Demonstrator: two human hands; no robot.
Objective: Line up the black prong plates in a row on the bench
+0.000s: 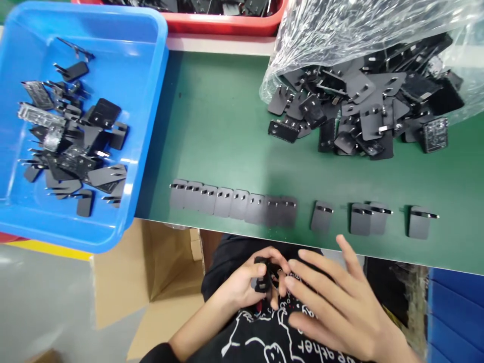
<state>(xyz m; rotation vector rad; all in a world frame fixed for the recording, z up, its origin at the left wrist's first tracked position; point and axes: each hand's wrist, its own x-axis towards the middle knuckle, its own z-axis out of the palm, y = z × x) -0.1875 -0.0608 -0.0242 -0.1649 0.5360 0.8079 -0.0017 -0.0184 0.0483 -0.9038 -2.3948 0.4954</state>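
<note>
My left hand (249, 280) is closed around a small black plastic part (261, 285), held over my lap near the table's front edge. My right hand (336, 297) is beside it with fingers stretched and spread, fingertips close to the left hand; no object shows in it. On the table ahead lies a row of flat black plates with pins (230, 202), set edge to edge. To its right sit a single plate (321, 217), an overlapping pair (369, 219) and one more plate (418, 223).
A blue tray (149, 126) with jumbled black parts stands at the left. A clear plastic bag (340, 35) spills a pile of black plates (372, 106) at the back right. Behind is a red bin (223, 24). An open cardboard box (124, 277) is below the table edge.
</note>
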